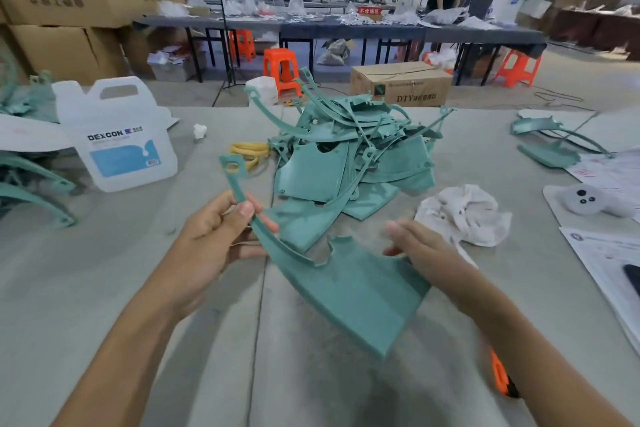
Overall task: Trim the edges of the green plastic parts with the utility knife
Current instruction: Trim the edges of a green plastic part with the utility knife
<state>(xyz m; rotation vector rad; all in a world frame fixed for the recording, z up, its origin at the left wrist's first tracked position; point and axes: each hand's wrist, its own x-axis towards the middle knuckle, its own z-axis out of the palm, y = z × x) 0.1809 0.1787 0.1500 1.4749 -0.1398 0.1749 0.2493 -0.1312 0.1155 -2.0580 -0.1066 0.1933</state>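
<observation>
**Both hands on one green part, knife down on the table**

Well out beyond the left hand (pixel 214 236), on the grey table (pixel 138 288), stands a white jug (pixel 117 142) marked DEXCON, with more green pieces (pixel 34 180) further to that side. The left hand pinches the narrow curved arm of a green plastic part (pixel 356 288) between thumb and fingers, just below the arm's looped end. The part is held up off the table and spans the gap between the two hands, its wide flat plate dropping towards the person. Ahead of both hands sits a tangled pile of green parts (pixel 346 149), with yellow rubber bands (pixel 249 151) at its near-left edge. The right hand (pixel 426 253) holds the plate's far edge, fingers tucked behind it and thumb stretched out above. Behind that hand, half hidden under the forearm, the orange utility knife (pixel 500 374) lies on the table, touched by neither hand. Just past the right hand is a crumpled white cloth (pixel 464 213), and further out a grey plush toy (pixel 595 201) and printed papers (pixel 606 253).
</observation>
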